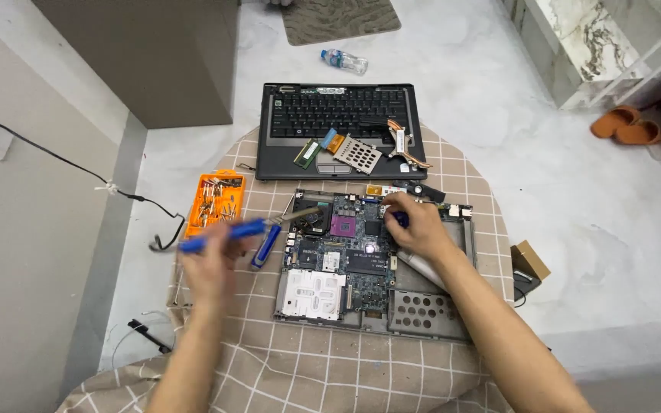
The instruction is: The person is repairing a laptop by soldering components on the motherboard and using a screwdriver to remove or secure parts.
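My left hand (210,264) grips a blue-handled brush (227,233) whose bristle end (311,212) reaches over the upper left of an open laptop base with its green motherboard (346,256) exposed. My right hand (415,226) rests on the board's upper right and pinches a small blue-handled tool (399,218). A second blue-handled screwdriver (266,246) lies on the checked cloth by the base's left edge.
Behind the base lies a laptop keyboard deck (342,122) carrying a memory stick, a perforated metal plate and a copper heat pipe. An orange screw-bit case (216,200) sits at left. A water bottle (343,61), a cable (63,160), a small cardboard box (530,260) and sandals (625,126) are around the table.
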